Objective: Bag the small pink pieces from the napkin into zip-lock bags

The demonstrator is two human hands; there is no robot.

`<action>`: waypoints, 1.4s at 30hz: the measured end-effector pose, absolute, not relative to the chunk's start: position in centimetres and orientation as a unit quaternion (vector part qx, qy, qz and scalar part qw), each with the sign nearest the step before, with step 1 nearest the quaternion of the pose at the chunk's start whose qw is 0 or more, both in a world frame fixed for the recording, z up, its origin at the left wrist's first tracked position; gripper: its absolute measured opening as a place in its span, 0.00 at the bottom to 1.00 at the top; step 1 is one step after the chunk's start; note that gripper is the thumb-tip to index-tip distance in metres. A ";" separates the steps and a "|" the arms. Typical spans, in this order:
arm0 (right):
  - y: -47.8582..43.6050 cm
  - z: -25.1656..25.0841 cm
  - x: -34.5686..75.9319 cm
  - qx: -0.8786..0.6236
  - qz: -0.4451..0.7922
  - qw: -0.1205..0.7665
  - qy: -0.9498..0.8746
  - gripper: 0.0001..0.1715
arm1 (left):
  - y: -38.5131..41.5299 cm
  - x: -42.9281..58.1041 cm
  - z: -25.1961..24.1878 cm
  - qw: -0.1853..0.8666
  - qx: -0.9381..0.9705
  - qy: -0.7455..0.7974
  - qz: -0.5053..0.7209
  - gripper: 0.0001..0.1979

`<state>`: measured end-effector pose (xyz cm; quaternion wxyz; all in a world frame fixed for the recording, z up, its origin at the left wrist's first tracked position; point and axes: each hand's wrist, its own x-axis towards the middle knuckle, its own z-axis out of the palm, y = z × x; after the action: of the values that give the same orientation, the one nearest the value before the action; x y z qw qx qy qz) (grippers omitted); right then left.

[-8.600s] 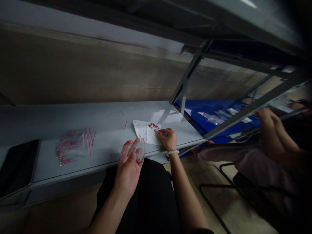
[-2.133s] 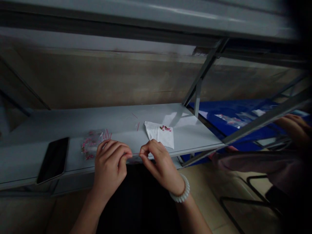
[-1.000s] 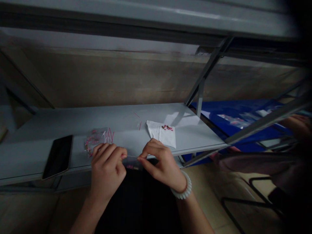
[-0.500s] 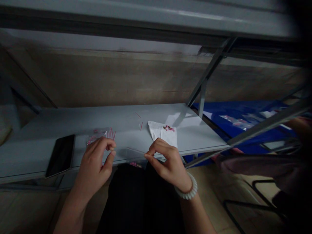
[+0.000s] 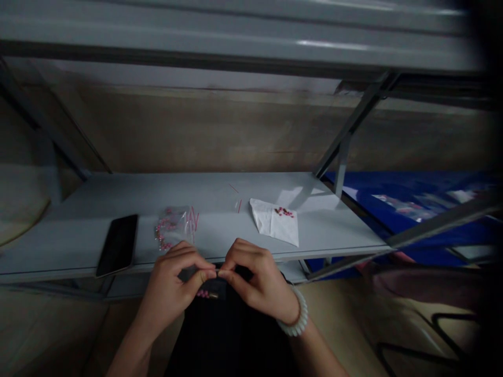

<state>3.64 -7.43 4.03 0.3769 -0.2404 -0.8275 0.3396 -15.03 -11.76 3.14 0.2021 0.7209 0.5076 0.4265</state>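
Over my lap, my left hand (image 5: 178, 280) and my right hand (image 5: 257, 280) meet, thumbs and index fingers pinching the top edge of a small clear plastic bag (image 5: 220, 293). The bag hangs below my fingertips and has pink and brownish beads (image 5: 204, 294) near its bottom. Past my left hand, on the grey table, lie clear zip bags (image 5: 175, 222) with pink edge strips and pink beads. Beyond my right hand is a white paper or cloth piece (image 5: 277, 222) with several pink and brown beads (image 5: 283, 212) on it.
A dark phone or tablet (image 5: 118, 245) lies at the table's left front. Small red strips (image 5: 239, 206) lie mid-table. Metal struts (image 5: 353, 118) and an overhead beam (image 5: 243, 39) frame the table (image 5: 220, 196). To the right, a blue surface (image 5: 365, 209) holds plastic packets.
My left hand has come in to the right and taken hold of the bag's top edge beside my right hand. Both hands sit lower. The camera view has shifted slightly.
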 end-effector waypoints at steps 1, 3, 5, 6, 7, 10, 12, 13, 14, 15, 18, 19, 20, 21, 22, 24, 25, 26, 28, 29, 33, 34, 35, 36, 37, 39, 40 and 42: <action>-7.4 4.0 3.4 -0.237 0.344 0.377 -0.827 0.09 | -12.0 -15.4 2.9 0.216 0.705 0.516 0.437 0.05; -7.4 3.9 2.7 -0.232 0.352 0.382 -0.822 0.09 | -12.5 -16.1 2.4 0.232 0.674 0.534 0.455 0.05; -7.3 3.7 1.9 -0.232 0.361 0.388 -0.816 0.09 | -12.7 -16.9 2.0 0.243 0.644 0.556 0.466 0.06; -7.2 3.5 1.5 -0.233 0.365 0.391 -0.812 0.09 | -12.8 -17.3 1.9 0.249 0.628 0.569 0.468 0.06; -7.1 3.3 1.0 -0.235 0.370 0.394 -0.808 0.09 | -12.7 -17.8 1.7 0.254 0.611 0.583 0.471 0.07; -6.1 2.5 -0.8 -0.258 0.394 0.394 -0.789 0.08 | -11.9 -19.5 1.3 0.264 0.570 0.604 0.491 0.11; -4.9 1.8 -2.4 -0.291 0.425 0.388 -0.764 0.08 | -10.7 -21.0 1.2 0.274 0.564 0.595 0.503 0.14; -4.1 1.3 -3.3 -0.308 0.446 0.383 -0.748 0.09 | -9.8 -21.9 1.2 0.276 0.566 0.594 0.501 0.14; -3.2 0.8 -4.2 -0.324 0.468 0.378 -0.730 0.09 | -8.9 -22.9 1.2 0.275 0.571 0.599 0.489 0.13; -2.3 0.2 -5.2 -0.340 0.488 0.372 -0.713 0.09 | -7.7 -23.9 1.2 0.272 0.581 0.610 0.465 0.12; 0.8 -1.4 -7.6 -0.389 0.519 0.334 -0.684 0.07 | -3.7 -26.7 1.1 0.249 0.632 0.619 0.394 0.11; 1.7 -1.9 -8.1 -0.404 0.506 0.323 -0.690 0.07 | -2.3 -27.4 1.0 0.249 0.663 0.612 0.350 0.12; 2.4 -2.3 -8.5 -0.419 0.484 0.314 -0.701 0.07 | -1.0 -27.9 0.8 0.250 0.673 0.610 0.334 0.12; 3.1 -2.7 -8.6 -0.430 0.459 0.307 -0.714 0.08 | 0.3 -28.3 0.6 0.250 0.680 0.610 0.323 0.11; 3.5 -2.9 -8.5 -0.438 0.436 0.303 -0.725 0.10 | 1.5 -28.5 0.4 0.248 0.686 0.610 0.310 0.09; 3.9 -3.1 -7.7 -0.449 0.405 0.300 -0.738 0.11 | 3.4 -28.5 -0.1 0.243 0.695 0.611 0.291 0.07; 3.9 -3.1 -7.0 -0.451 0.397 0.302 -0.740 0.12 | 4.1 -28.3 -0.4 0.242 0.699 0.611 0.284 0.07; 3.7 -3.1 -6.1 -0.451 0.394 0.305 -0.741 0.14 | 4.6 -28.1 -0.7 0.242 0.701 0.610 0.278 0.07; 2.8 -2.9 -3.9 -0.450 0.388 0.321 -0.737 0.17 | 5.2 -27.7 -1.3 0.248 0.702 0.609 0.274 0.09; 2.2 -2.7 -2.7 -0.451 0.387 0.335 -0.731 0.17 | 5.4 -27.6 -1.5 0.253 0.700 0.609 0.274 0.09; -1.2 -2.5 2.4 -0.459 0.386 0.390 -0.699 0.17 | 5.5 -27.3 -2.3 0.278 0.688 0.606 0.286 0.08; -2.2 -2.5 3.5 -0.462 0.387 0.393 -0.694 0.17 | 5.6 -27.3 -2.4 0.283 0.685 0.605 0.291 0.08; -3.2 -2.5 4.6 -0.469 0.388 0.397 -0.688 0.17 | 5.6 -27.3 -2.5 0.286 0.682 0.605 0.295 0.07; -4.2 -2.6 5.6 -0.478 0.388 0.399 -0.680 0.17 | 5.7 -27.4 -2.5 0.288 0.679 0.605 0.298 0.07; -5.2 -2.7 6.4 -0.488 0.388 0.402 -0.670 0.17 | 5.8 -27.4 -2.5 0.289 0.676 0.607 0.300 0.06; -7.3 -3.1 7.9 -0.506 0.379 0.409 -0.658 0.17 | 6.0 -27.4 -2.6 0.289 0.670 0.614 0.301 0.04; -8.2 -3.3 8.5 -0.514 0.371 0.415 -0.653 0.17 | 6.0 -27.3 -2.6 0.288 0.666 0.619 0.301 0.04; -10.1 -4.0 9.5 -0.533 0.352 0.427 -0.640 0.16 | 6.2 -27.3 -2.8 0.283 0.662 0.624 0.302 0.04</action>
<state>9.47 -10.10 -3.97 0.4275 -0.5326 -0.6399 0.3523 -27.28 6.24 -2.81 0.2832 0.6621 0.6244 0.3024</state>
